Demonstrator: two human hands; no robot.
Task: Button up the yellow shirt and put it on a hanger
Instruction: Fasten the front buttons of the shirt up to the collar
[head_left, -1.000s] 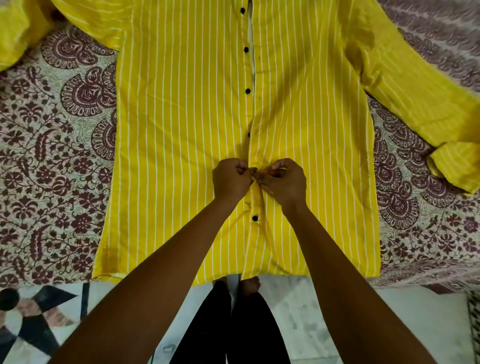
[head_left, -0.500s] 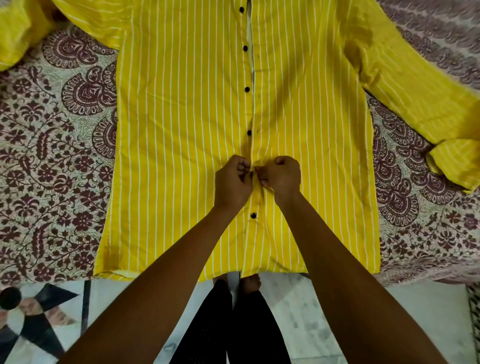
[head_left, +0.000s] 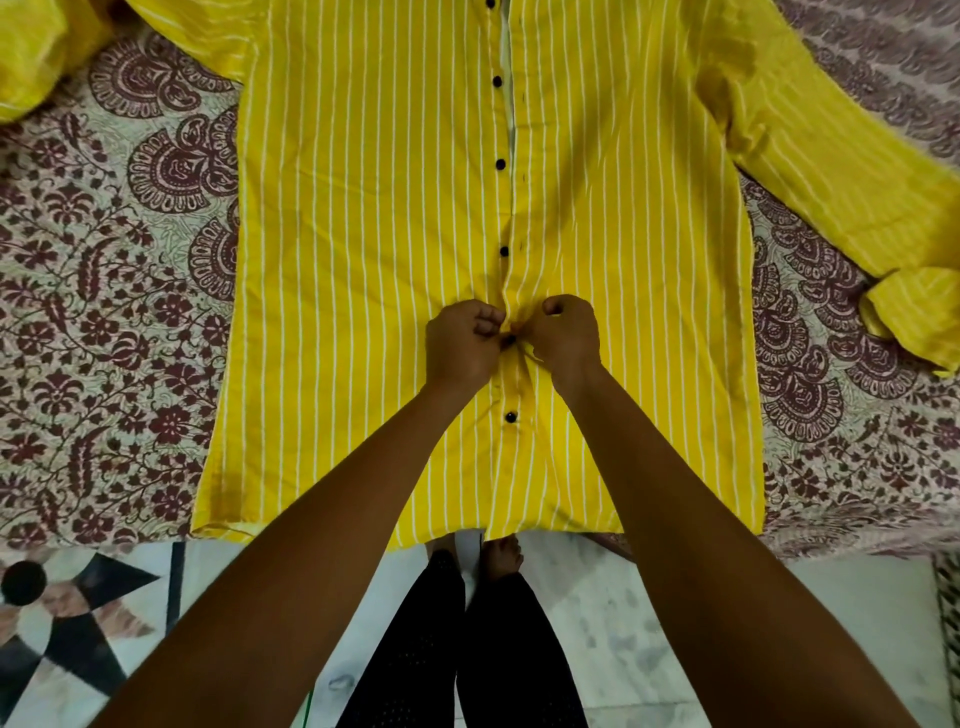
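Lying front-up on the patterned bed cover (head_left: 104, 312), the yellow shirt (head_left: 363, 260) is spread flat with its hem at the bed's near edge and one sleeve (head_left: 831, 171) thrown out to the right. The person's left hand (head_left: 460, 345) and right hand (head_left: 563, 335) meet at the front opening, each pinched closed on a fold of the cloth, with a dark button (head_left: 509, 340) just showing between them. Below them one button (head_left: 511, 416) looks done up; above, three more (head_left: 504, 251) sit beside a gap where the edges stand apart, so I judge most of the buttoning is still to do. No hanger is in view. The cloth looks thin, soft and light, wrinkling where it is pinched, so it should slide and bunch easily. Best held right at the edge strip, close beside each button and its hole, keeping the two edges lined up; for hanging, the shoulders and collar would be the places to take it
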